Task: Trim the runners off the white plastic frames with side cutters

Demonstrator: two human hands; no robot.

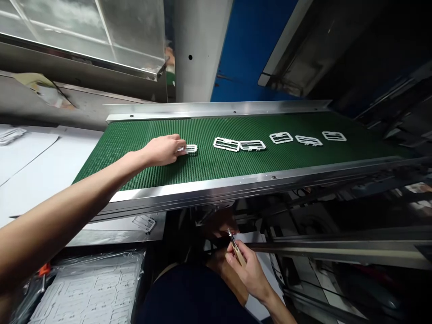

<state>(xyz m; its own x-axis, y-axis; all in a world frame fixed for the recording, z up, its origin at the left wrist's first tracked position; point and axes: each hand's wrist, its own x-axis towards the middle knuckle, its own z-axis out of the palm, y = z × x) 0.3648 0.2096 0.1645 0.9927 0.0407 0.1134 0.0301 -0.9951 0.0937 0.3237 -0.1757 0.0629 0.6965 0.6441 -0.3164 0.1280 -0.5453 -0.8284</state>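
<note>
My left hand (165,150) reaches over the green conveyor belt (202,168), its fingers closed on the left end of a white plastic frame (192,148). To the right on the belt lie several more white frames, among them a tilted one (226,144) and one beside it (253,145). Below the belt's near rail, in front of my lap, my right hand (248,270) is wrapped round a small tool (238,253) with a tan handle and a thin metal tip pointing up.
Metal rails (216,185) edge the belt. A white table surface (20,166) stands at the left, with white parts (11,136) on it. Another frame (144,223) lies below the belt. At the lower left is a plastic-lined box of white parts (91,292).
</note>
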